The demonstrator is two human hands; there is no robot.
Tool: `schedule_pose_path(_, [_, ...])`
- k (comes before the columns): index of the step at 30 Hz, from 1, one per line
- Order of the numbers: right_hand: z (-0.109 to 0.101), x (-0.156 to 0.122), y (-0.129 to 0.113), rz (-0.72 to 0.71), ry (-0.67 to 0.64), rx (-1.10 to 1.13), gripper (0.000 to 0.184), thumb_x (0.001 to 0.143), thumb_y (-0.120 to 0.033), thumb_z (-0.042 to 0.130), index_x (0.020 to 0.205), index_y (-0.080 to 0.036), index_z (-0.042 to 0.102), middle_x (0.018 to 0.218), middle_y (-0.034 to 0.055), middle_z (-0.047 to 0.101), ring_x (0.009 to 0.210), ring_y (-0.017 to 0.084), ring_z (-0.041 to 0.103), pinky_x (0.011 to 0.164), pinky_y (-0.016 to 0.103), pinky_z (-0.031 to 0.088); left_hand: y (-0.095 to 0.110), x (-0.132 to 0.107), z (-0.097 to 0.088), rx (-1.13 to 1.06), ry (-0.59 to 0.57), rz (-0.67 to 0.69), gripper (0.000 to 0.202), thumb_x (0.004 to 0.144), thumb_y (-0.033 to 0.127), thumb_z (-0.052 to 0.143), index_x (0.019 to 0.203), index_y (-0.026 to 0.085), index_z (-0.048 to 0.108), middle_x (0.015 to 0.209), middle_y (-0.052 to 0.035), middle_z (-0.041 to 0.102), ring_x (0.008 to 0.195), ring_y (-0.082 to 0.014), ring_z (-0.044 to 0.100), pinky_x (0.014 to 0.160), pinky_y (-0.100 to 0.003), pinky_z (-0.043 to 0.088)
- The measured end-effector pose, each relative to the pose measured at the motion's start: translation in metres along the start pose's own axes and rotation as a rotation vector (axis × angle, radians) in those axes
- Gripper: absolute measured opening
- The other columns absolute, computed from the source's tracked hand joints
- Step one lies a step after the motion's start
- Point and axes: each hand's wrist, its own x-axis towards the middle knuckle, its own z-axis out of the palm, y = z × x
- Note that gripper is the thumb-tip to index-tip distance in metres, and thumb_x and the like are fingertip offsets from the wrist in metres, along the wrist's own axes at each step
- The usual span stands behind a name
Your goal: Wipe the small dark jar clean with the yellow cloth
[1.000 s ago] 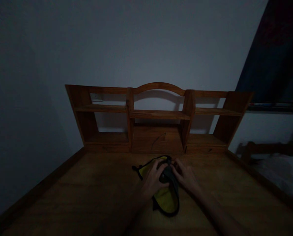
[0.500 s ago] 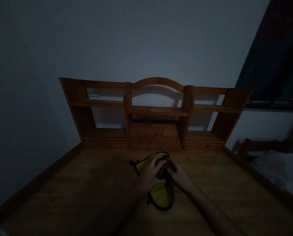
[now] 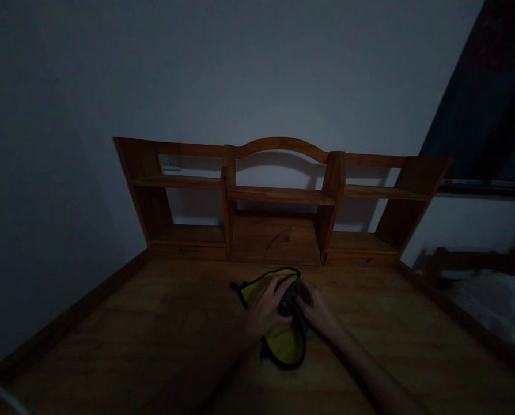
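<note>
An opened zip-up pouch with yellow lining and black edging lies on the wooden desk. Between my hands, over the pouch's middle, is a dark rounded object; the dim light hides its kind. My left hand curls over the object's left side, fingers and thumb bent around it. On the other side, my right hand grips near the pouch's dark edge, its thumb pressed against the dark object. The right fingertips are mostly hidden behind it.
At the back of the desk stands a wooden shelf unit with several compartments, against a pale wall. Raised wooden rims border the desk's sides. Pale crumpled material lies beyond the right rim. A dark curtain hangs at upper right.
The view has turned slightly left, so everything sits a little further right. My left fingers have shifted slightly on the dark object; both hands stay in place on the pouch.
</note>
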Motion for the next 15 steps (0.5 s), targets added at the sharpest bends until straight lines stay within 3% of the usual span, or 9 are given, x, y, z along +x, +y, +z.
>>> schedule_pose_path(8, [-0.0009, 0.0009, -0.0011, 0.031, -0.113, 0.33, 0.046, 0.078, -0.013, 0.05, 0.123, -0.017, 0.054, 0.12, 0.0063, 0.062, 0.109, 0.023, 0.058, 0.096, 0.039, 0.046, 0.0079, -0.0015, -0.0089, 0.088, -0.017, 0.026, 0.104, 0.063, 0.017, 0.081, 0.145, 0.036, 0.019, 0.141, -0.0046, 0.039, 0.127, -0.0248, 0.043, 0.104, -0.04, 0.042])
schedule_pose_path(15, [0.0026, -0.0004, -0.0049, -0.028, 0.004, 0.115, 0.027, 0.085, -0.021, 0.051, 0.111, -0.016, 0.059, 0.101, 0.0072, 0.068, 0.091, 0.023, 0.064, 0.085, 0.036, 0.051, 0.0087, -0.0015, -0.0099, 0.158, -0.036, 0.088, 0.099, 0.067, 0.018, 0.078, 0.146, 0.034, 0.019, 0.142, -0.0076, 0.037, 0.128, -0.0275, 0.041, 0.102, -0.043, 0.044])
